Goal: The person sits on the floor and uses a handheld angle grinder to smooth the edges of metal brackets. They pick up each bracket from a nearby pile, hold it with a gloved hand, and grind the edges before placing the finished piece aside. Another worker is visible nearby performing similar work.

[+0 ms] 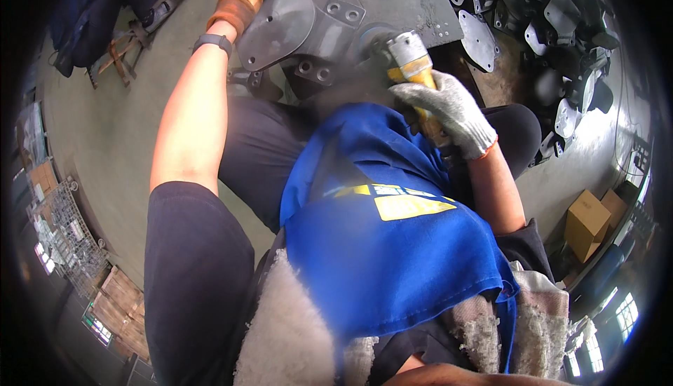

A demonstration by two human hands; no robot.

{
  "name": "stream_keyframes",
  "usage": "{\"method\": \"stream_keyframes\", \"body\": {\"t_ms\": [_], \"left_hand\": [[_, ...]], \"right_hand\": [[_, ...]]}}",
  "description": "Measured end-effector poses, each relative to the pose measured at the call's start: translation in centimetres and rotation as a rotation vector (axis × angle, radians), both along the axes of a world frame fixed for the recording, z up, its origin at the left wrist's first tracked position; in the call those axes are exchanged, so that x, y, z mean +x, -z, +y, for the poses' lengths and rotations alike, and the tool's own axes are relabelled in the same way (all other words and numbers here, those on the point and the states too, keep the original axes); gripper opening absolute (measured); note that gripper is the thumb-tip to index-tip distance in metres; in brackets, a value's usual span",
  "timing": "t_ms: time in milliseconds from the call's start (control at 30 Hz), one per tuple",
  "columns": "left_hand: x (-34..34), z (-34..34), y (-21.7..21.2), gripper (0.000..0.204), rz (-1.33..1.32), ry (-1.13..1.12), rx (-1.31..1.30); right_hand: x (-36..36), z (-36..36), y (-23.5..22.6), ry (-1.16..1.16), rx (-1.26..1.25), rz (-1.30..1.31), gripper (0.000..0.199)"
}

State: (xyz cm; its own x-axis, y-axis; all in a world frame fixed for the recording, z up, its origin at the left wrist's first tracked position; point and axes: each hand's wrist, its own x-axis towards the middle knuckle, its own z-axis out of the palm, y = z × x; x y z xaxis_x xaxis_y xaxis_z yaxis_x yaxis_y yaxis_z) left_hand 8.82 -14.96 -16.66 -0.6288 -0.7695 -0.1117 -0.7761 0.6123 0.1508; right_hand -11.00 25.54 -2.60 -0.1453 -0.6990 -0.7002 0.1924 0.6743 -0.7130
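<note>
- Gripping the grey metal casting (284, 21) at its 11 o'clock edge, the left hand (238, 4) steadies it.
- Head view: the right hand (452, 112) clenches a yellow angle grinder (413, 70), long axis toward 11 o'clock, disc meeting the casting's 3 o'clock side.

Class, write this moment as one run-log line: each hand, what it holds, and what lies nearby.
left hand: steadies grey metal casting | right hand: grips yellow angle grinder at casting | nearby: pile of castings

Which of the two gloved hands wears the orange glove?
The left hand, gripping the top edge of the grey metal casting. The right hand wears a grey knit glove and holds the yellow angle grinder.
</note>
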Motion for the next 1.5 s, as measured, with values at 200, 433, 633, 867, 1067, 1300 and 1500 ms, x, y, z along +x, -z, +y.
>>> {"method": "stream_keyframes", "body": {"t_ms": [200,433,633,867,1067,1300,1500], "left_hand": [[0.6,-1.1,1.3,0.045,0.026,0.023,0.014],[0.7,-0.6,0.8,0.042,0.010,0.082,-0.015],[1.2,-0.5,1.2,0.040,0.041,0.071,-0.050],[0.1,-0.4,0.3,0.046,-0.026,0.106,-0.050],[2.1,-4.2,5.9,0.049,-0.261,0.153,-0.187],[-1.8,3.2,-4.4,0.031,-0.182,0.276,0.305],[7.1,1.8,-7.7,0.026,-0.019,0.320,-0.069]], "right_hand": [[2.5,-1.9,0.3,-0.119,-0.008,0.036,0.041],[2.5,-1.8,1.0,-0.138,0.002,0.030,0.040],[2.5,-2.2,0.2,-0.100,0.013,0.009,0.037],[1.2,0.9,1.8,0.089,-0.060,-0.082,0.039],[-0.8,0.5,1.8,0.366,-0.211,-0.212,0.034],[-3.4,-0.4,5.4,0.529,-0.294,-0.140,0.033],[-2.9,-2.0,7.7,0.487,-0.263,-0.128,0.036]]}}
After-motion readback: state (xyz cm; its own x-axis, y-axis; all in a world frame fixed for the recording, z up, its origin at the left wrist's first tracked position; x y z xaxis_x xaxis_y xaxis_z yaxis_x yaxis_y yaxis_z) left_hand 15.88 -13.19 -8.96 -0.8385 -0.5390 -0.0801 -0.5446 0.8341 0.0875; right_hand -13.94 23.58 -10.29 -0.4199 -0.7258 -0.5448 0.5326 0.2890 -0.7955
